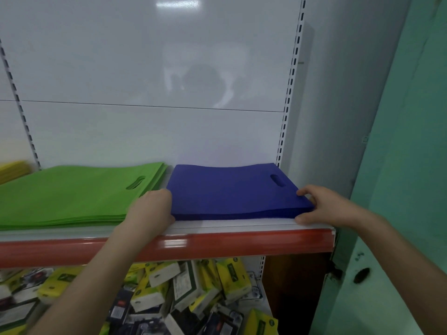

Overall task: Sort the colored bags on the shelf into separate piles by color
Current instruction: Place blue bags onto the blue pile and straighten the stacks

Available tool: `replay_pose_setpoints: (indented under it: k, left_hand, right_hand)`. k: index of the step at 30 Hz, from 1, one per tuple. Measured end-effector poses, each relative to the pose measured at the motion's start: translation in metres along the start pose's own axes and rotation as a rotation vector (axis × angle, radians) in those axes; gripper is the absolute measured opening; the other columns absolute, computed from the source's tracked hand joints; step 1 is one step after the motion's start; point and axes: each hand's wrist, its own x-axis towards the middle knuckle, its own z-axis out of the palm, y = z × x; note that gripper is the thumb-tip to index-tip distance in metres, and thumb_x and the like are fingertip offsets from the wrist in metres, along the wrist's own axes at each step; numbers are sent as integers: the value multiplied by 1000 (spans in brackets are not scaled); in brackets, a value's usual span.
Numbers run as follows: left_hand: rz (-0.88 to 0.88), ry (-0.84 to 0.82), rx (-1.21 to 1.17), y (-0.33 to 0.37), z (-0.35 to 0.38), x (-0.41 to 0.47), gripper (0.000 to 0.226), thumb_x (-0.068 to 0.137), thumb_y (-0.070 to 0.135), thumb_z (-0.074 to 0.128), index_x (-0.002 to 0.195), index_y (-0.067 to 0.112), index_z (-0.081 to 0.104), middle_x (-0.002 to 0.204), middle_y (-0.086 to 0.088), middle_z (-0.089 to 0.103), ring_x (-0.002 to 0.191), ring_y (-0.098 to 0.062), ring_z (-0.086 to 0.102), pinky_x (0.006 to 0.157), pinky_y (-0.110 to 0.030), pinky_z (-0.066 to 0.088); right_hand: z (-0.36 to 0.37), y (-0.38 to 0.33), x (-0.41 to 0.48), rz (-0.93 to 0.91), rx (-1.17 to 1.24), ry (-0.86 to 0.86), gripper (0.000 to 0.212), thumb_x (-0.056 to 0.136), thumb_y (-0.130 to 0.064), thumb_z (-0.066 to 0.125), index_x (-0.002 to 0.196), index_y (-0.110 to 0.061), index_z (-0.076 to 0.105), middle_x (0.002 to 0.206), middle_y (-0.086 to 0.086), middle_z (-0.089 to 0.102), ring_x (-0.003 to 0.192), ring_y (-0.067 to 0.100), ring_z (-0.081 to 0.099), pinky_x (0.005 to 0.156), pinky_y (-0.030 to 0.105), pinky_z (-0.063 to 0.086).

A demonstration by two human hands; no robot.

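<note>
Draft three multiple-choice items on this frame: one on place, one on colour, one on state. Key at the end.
1. Where does the blue pile lie?
A. right of the green pile
B. on top of it
C. one level lower, among the packs

2. What colour is the front strip of the shelf?
A. white
B. red
C. black

3. What are the left hand and right hand doing?
A. hanging idle
B. lifting one green bag
C. holding the blue pile at its two ends

Key:
1 A: the two piles lie side by side on the shelf, with blue to the right.
2 B: the strip running under both piles is red.
3 C: one hand is at each end of the blue pile, with its thumb at the front edge.
</note>
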Motion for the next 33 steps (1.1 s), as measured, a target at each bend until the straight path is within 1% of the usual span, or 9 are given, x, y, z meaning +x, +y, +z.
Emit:
replay_pose_setpoints:
  k: [6,8,10,13,17,21,23,28,33]
  left_hand:
    - [-13,5,-23,-4,-1,-3,29,86,16,58,69,16,33,76,0,44,78,-22,49,64,-28,38]
    - [-13,-3,-36,-5,-4,-3,13,85,14,58,82,11,46,86,-4,52,82,-24,51,67,-29,43]
    - [-29,3,-48,-4,-4,-3,16,86,13,58,98,6,52,97,-7,57,85,-24,53,70,-30,44]
    - [-43,32,-26,-3,-2,-4,20,86,13,58,104,6,52,102,-8,59,85,-23,53,69,-29,44]
    - [-27,24,-1,-7,-1,-2,23,87,16,57,108,7,53,105,-8,59,83,-21,50,68,-27,41]
    - [-13,-23,-78,-11,-3,-1,30,84,27,64,105,7,57,102,-7,60,88,-22,57,75,-31,48]
    - [-29,-10,-93,-11,-3,-1,29,84,26,65,104,7,59,100,-8,61,88,-24,59,72,-31,47]
    - [-20,7,-11,-8,-1,-1,23,87,22,60,105,8,60,95,-5,56,83,-22,53,67,-28,41]
    - [19,-47,59,-9,-2,3,25,87,17,57,110,8,57,109,-9,59,98,-26,56,77,-31,45]
  right_hand:
    - [2,0,0,-32,40,41,49,80,-19,73,122,-19,47,98,-4,54,82,8,57,70,23,43]
    - [-1,1,0,-29,22,19,44,80,-19,72,117,-23,47,100,-3,55,85,11,58,75,26,46]
    - [-2,3,0,-32,16,18,37,81,-17,71,110,-24,48,101,1,58,87,15,60,76,27,49]
    - [1,4,-1,-57,1,46,31,82,-16,70,105,-23,50,101,1,58,86,14,59,70,21,47]
    - [2,6,-4,-69,-7,71,35,82,-19,71,112,-20,55,104,1,58,88,14,59,77,24,47]
    - [-1,8,-4,-69,58,5,34,80,-24,72,109,-24,54,109,1,60,95,16,61,88,31,50]
    - [-1,9,-2,-67,78,19,33,83,-22,70,114,-19,58,115,5,61,100,17,60,92,33,48]
    - [3,8,0,-65,-1,74,41,86,-21,67,125,-14,58,110,3,59,95,13,54,81,23,38]
    - [2,10,-2,-62,-42,30,48,83,-19,69,129,-16,53,123,6,57,95,14,57,84,22,43]
